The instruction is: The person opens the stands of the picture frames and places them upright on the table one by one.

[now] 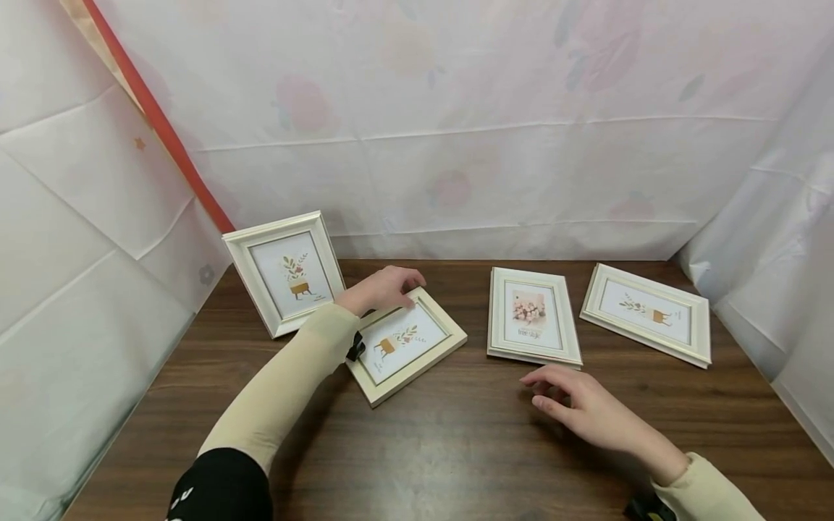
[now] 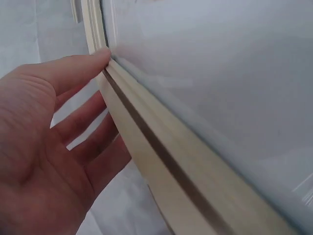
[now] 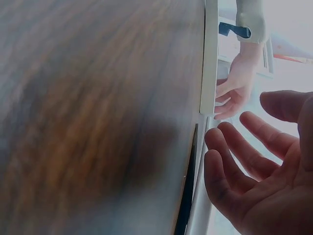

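My left hand (image 1: 383, 288) grips the far-left edge of a cream picture frame (image 1: 420, 370) with a plant-pot print. In the left wrist view the thumb of that hand (image 2: 51, 132) presses on the front of the frame's border (image 2: 161, 132), while the other fingers reach behind it. The print lies face up and turned at an angle. My right hand (image 1: 586, 405) hovers over the table, fingers loosely bent and holding nothing. Closest to it is a cream frame with a pink flower print (image 1: 534, 318). The right wrist view shows that hand's fingers (image 3: 222, 176) apart.
At the left a similar frame (image 1: 293, 278) stands upright, leaning back. Another plant-pot frame (image 1: 645, 312) lies face up at the far right. Pale printed cloth (image 1: 456, 145) hangs behind the dark wooden table (image 1: 443, 456) and along both sides.
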Motion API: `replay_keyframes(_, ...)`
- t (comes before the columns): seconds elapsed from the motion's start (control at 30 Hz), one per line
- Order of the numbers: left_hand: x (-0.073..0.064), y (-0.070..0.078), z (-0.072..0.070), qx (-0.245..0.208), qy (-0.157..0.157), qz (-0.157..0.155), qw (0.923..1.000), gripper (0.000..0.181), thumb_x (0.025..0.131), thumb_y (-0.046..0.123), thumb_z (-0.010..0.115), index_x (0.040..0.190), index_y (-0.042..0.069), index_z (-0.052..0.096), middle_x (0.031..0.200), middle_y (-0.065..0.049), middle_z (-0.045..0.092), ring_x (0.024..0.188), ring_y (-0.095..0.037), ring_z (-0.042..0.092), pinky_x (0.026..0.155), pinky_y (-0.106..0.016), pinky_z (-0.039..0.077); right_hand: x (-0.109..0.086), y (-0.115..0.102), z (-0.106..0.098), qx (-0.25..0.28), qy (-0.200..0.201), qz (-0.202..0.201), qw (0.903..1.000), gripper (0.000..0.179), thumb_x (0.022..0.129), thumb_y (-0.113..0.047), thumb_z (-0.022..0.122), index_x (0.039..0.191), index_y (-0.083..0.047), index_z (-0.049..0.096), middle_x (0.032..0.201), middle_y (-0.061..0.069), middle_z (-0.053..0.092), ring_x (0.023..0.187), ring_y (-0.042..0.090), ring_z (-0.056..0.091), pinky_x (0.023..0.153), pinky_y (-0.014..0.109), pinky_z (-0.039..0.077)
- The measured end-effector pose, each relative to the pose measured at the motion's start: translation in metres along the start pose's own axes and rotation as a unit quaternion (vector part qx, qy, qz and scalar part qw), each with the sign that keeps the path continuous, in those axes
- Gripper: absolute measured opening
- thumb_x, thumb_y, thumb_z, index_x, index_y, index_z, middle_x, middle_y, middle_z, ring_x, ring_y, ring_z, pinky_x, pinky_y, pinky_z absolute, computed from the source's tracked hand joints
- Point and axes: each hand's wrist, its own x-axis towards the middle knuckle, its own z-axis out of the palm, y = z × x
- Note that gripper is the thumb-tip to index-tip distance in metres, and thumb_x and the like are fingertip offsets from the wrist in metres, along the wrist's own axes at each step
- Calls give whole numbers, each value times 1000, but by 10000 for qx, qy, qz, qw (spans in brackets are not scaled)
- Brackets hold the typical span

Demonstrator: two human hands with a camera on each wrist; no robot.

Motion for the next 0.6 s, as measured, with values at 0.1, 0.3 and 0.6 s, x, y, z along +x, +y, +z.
replay_keyframes(0.1, 1, 0, 2, -72, 66, -18, 10000, 46, 88, 11, 76, 131, 12, 61, 119, -11, 64, 109, -25, 60, 95, -42, 48, 0, 1, 0, -4, 4, 3, 10000, 23, 97, -13, 66, 119, -14, 65, 105, -4, 67, 86, 3, 60, 70, 28, 51)
replay_keyframes(0.3, 3, 1, 1, 55, 197, 20, 9998, 49, 85, 8, 77, 131, 12, 62, 116, -10, 65, 108, -24, 60, 95, -41, 48, 0, 3, 0, -27, 30, -64, 10000, 22, 98, -14, 66, 120, -13, 65, 105, -3, 67, 87, 3, 60, 70, 28, 52)
replay_keyframes(0.6, -7, 3, -4, 69, 573, -36, 9983, 52, 84, 9, 76, 134, 14, 61, 116, -7, 64, 104, -22, 60, 88, -39, 50, 0, 4, -3, 18, 231, -135, 9996, 24, 95, -10, 68, 119, -11, 66, 108, 0, 68, 89, 3, 62, 71, 28, 53)
